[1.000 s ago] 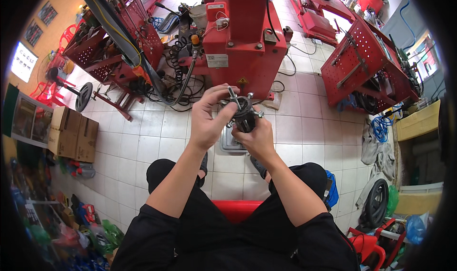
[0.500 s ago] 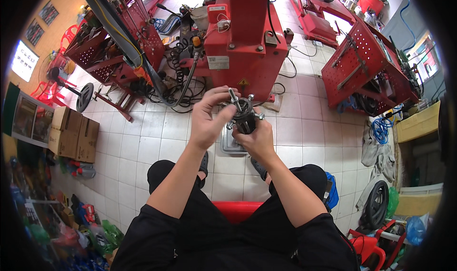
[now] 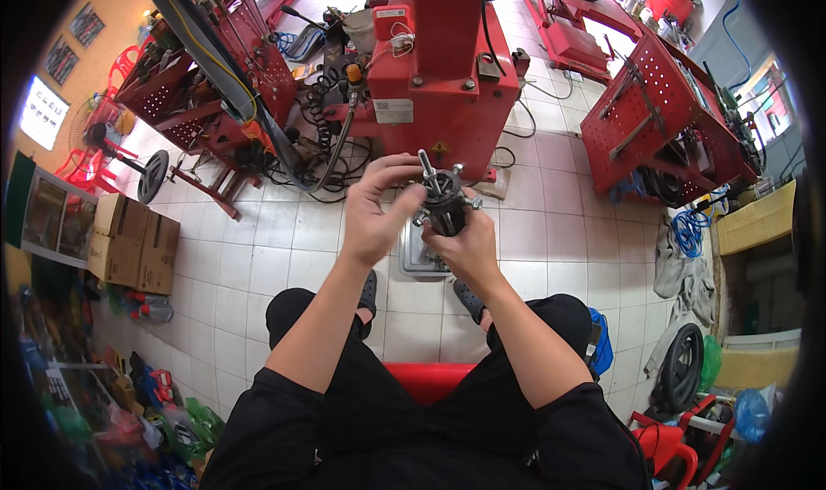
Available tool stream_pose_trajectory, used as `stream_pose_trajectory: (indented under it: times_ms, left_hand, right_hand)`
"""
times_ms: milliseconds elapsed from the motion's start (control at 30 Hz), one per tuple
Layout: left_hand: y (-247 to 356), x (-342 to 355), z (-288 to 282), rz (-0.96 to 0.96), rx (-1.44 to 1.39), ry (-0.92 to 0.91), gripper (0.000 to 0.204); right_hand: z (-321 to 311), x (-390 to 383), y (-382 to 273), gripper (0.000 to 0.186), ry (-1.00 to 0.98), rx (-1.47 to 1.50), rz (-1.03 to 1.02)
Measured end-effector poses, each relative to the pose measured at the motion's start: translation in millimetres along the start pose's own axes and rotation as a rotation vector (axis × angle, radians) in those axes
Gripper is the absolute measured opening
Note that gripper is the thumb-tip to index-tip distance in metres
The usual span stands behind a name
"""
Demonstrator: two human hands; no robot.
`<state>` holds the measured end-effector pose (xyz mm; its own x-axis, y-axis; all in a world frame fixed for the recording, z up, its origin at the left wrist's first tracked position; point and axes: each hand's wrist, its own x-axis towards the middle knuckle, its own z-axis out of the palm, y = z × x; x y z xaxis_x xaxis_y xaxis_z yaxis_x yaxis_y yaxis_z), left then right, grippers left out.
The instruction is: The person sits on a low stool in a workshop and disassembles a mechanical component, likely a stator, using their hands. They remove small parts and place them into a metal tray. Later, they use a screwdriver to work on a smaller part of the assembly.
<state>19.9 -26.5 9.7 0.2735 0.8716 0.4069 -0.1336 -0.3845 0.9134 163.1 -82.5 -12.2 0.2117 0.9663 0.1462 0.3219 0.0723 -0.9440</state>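
My right hand is wrapped around a dark cylindrical metal part. Silver bolts stick out around its collar, and a thin silver rod rises from its upper end. My left hand is at the upper left of this part. Its fingers curve beside the rod, and its thumb lies near the collar with a gap between thumb and fingers. Whether the fingertips touch the rod is unclear. Below the hands a grey metal tray rests on the floor between my feet, partly covered by the right hand.
A red machine base with a column stands just ahead, with hoses and cables on its left. Red perforated tool carts stand at left and right. Cardboard boxes are at the left, and a black tyre at the right.
The dark metal part has tilted slightly and shifted a little right and down with my right hand. The rod stands clearer of my left fingers.
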Motion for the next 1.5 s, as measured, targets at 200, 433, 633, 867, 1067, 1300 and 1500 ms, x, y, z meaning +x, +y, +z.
stream_pose_trajectory:
  times_ms: [200,433,633,867,1067,1300,1500]
  left_hand:
    - [-5.9,-1.2,-2.9,-0.070,-0.059,-0.010,0.027]
    - [-17.2,8.9,-19.8,-0.141,-0.105,0.224,0.024]
    - [12.9,-6.3,14.3,0.065,0.067,-0.045,0.026]
    - [-24.3,7.1,-21.7,-0.265,-0.298,0.263,0.035]
    - [4.7,-3.0,1.6,-0.067,-0.137,0.074,0.015]
    - [-10.8,9.8,-16.7,-0.197,-0.341,0.130,0.022]
    - [-6.8,6.0,-20.3,-0.057,-0.056,0.086,0.016]
  right_hand:
    - [2.2,-3.7,4.2,0.040,0.004,-0.117,-0.056]
    - [-0.8,-2.0,0.1,0.038,0.012,0.019,-0.064]
    - [1.3,-4.1,-1.1,0.038,0.006,-0.023,-0.041]
    - [4.6,-3.9,-0.2,0.039,-0.003,0.063,-0.050]
    - [2.7,-3.7,-1.6,0.038,0.025,-0.015,-0.079]
    - [4.3,-7.2,-0.8,0.038,-0.002,0.014,-0.043]
    - [2.3,-5.4,-4.5,0.038,0.015,0.033,-0.085]
